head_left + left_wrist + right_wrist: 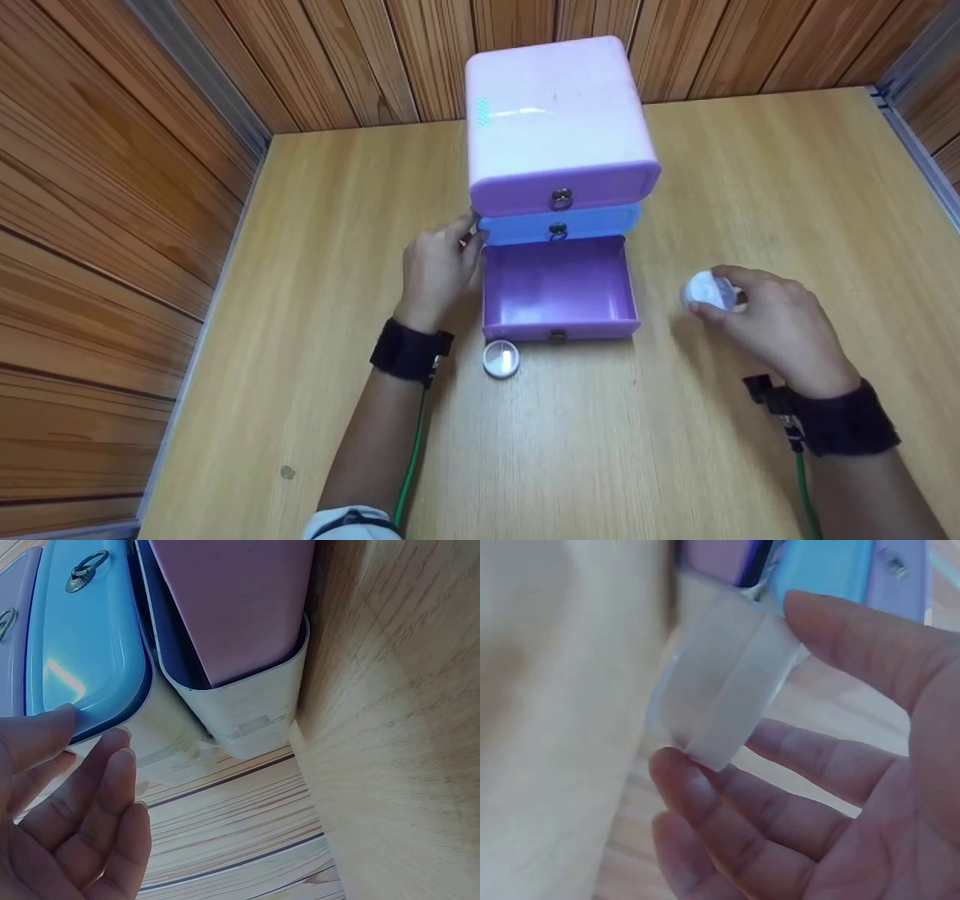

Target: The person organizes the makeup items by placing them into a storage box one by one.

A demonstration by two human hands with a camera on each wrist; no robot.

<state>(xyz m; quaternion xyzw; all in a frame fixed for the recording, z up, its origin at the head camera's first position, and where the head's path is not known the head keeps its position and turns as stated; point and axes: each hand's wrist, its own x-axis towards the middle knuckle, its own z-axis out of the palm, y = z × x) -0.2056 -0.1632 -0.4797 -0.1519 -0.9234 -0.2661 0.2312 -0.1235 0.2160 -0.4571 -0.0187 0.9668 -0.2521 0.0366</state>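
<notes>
A small drawer cabinet (555, 105) has a pink-white top, a purple top drawer (517, 196) and a blue middle drawer (517, 231), both pushed in. Its purple bottom drawer (559, 281) is pulled out, bare inside. My left hand (439, 266) grips the cabinet's left edge, thumb (45, 731) on the blue drawer's front corner and fingers beside the side wall. On the right, my right hand (780, 319) pinches a small round container (709, 291), clear and white, between thumb and fingers, tilted above the table. A round silver-rimmed case (501, 358) lies before the open drawer.
The cabinet stands on a light wooden table (345, 225), near the wood-plank back wall (427, 52). Another plank wall (97, 225) rises at the left. Green cables (412, 457) run from the wrist straps along both forearms.
</notes>
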